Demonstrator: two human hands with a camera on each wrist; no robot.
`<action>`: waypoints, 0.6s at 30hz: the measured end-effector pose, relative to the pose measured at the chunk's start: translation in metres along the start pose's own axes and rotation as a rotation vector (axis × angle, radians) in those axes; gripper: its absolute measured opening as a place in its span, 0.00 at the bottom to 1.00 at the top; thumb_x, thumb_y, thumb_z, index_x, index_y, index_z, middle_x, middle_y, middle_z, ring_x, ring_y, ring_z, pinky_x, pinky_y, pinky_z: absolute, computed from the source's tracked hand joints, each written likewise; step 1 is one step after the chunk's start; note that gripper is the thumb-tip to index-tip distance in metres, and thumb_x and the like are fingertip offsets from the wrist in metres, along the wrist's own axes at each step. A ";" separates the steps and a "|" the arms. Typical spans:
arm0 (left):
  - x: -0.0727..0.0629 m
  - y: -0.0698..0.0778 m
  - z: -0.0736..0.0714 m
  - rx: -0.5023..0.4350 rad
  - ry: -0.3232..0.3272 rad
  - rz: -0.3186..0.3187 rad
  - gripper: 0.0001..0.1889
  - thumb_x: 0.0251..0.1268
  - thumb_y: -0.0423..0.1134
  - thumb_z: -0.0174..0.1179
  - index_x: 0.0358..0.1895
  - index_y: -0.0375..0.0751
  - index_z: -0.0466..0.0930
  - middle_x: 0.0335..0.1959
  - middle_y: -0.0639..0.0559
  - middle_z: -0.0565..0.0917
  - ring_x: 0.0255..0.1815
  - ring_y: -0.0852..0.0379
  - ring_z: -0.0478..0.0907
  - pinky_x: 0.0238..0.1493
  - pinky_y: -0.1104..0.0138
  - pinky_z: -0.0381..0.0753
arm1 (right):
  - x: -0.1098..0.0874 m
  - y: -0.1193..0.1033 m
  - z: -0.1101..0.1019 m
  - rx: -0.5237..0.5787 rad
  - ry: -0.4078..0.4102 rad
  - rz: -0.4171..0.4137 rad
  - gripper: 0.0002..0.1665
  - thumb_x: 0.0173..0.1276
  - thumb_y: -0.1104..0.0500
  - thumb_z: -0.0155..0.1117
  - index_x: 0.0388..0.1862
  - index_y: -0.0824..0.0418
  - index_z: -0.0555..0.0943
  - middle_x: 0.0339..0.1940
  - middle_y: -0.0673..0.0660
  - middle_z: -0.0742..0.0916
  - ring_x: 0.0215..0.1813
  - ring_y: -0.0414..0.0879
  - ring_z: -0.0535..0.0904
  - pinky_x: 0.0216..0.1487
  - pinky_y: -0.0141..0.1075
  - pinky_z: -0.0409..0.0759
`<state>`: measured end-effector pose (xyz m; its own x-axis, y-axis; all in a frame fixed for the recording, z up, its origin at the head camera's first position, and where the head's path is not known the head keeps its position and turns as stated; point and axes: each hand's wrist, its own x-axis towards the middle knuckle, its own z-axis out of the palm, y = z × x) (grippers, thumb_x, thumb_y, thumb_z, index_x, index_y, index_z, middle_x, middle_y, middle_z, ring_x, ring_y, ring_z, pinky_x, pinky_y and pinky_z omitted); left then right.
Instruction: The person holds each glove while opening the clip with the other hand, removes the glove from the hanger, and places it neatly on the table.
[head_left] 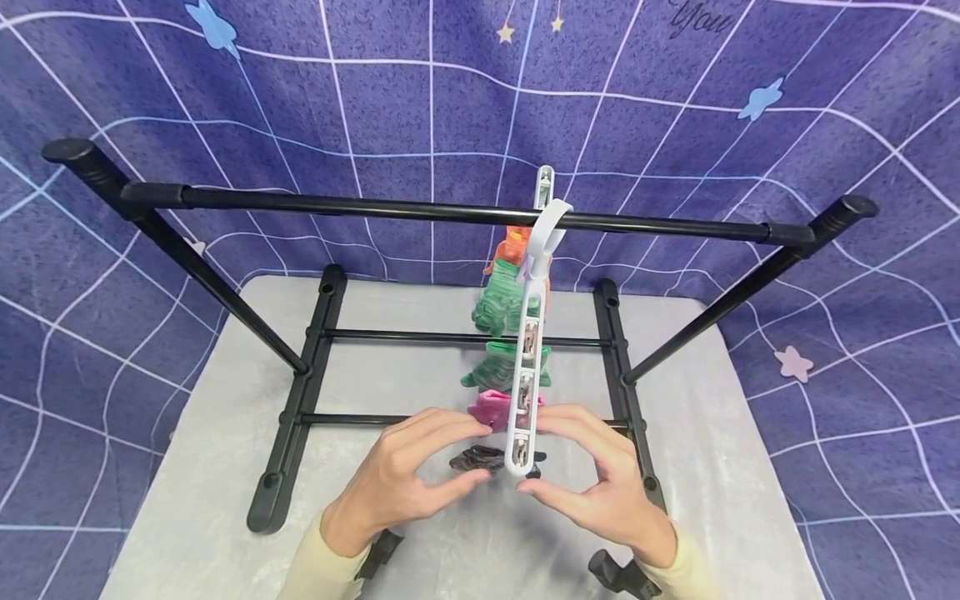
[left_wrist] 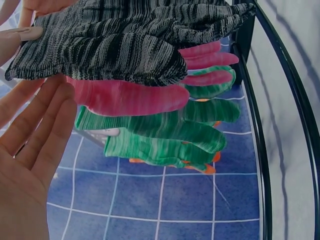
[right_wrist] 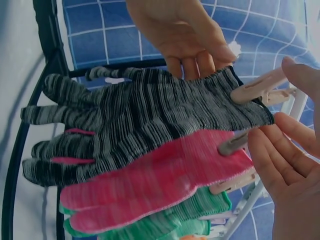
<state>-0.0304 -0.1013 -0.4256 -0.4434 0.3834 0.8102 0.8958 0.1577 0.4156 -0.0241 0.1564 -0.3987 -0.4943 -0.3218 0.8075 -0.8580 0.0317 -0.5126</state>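
Note:
A black-and-grey striped knit glove [right_wrist: 165, 105] hangs fingers down at the near end of a white clip hanger [head_left: 527, 367], its cuff in a beige clip [right_wrist: 257, 86]. My left hand [head_left: 397, 467] is beside the cuff, thumb at the cuff edge and fingers reaching behind the glove, with a gap between them in the head view. My right hand [head_left: 600, 471] is around the hanger's near end; its thumb is close to the clip and its straight fingertips are by the cuff's corner. Behind hang a pink glove [right_wrist: 145, 175], green gloves [left_wrist: 150, 122] and an orange glove [head_left: 513, 246].
The hanger's hook [head_left: 551, 225] sits over the top rail [head_left: 360, 206] of a black stand. The stand's feet [head_left: 273, 492] rest on a pale grey table [head_left: 202, 417]. A blue-purple gridded curtain [head_left: 420, 108] surrounds the back and sides.

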 end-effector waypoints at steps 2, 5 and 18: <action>0.000 0.000 0.001 -0.004 0.002 -0.003 0.19 0.70 0.43 0.75 0.57 0.35 0.87 0.50 0.47 0.90 0.49 0.52 0.89 0.57 0.64 0.87 | 0.000 0.000 0.002 -0.003 0.005 0.009 0.30 0.66 0.55 0.84 0.56 0.75 0.84 0.52 0.67 0.89 0.57 0.54 0.87 0.69 0.39 0.81; 0.000 -0.002 0.002 -0.011 0.008 0.001 0.18 0.70 0.43 0.75 0.56 0.36 0.88 0.49 0.48 0.90 0.48 0.52 0.89 0.56 0.64 0.87 | 0.000 0.000 0.005 0.007 0.009 0.012 0.30 0.66 0.55 0.84 0.56 0.75 0.84 0.52 0.67 0.89 0.56 0.54 0.87 0.68 0.38 0.82; -0.001 -0.004 0.005 -0.003 -0.005 0.014 0.15 0.72 0.41 0.73 0.55 0.36 0.89 0.48 0.49 0.91 0.46 0.55 0.89 0.54 0.65 0.89 | 0.006 -0.002 0.012 0.045 0.028 -0.006 0.27 0.65 0.59 0.84 0.55 0.76 0.85 0.51 0.67 0.90 0.52 0.56 0.88 0.65 0.39 0.84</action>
<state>-0.0329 -0.0979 -0.4304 -0.4306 0.3900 0.8139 0.9018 0.1495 0.4054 -0.0235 0.1436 -0.3965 -0.4931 -0.2950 0.8184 -0.8544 -0.0132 -0.5195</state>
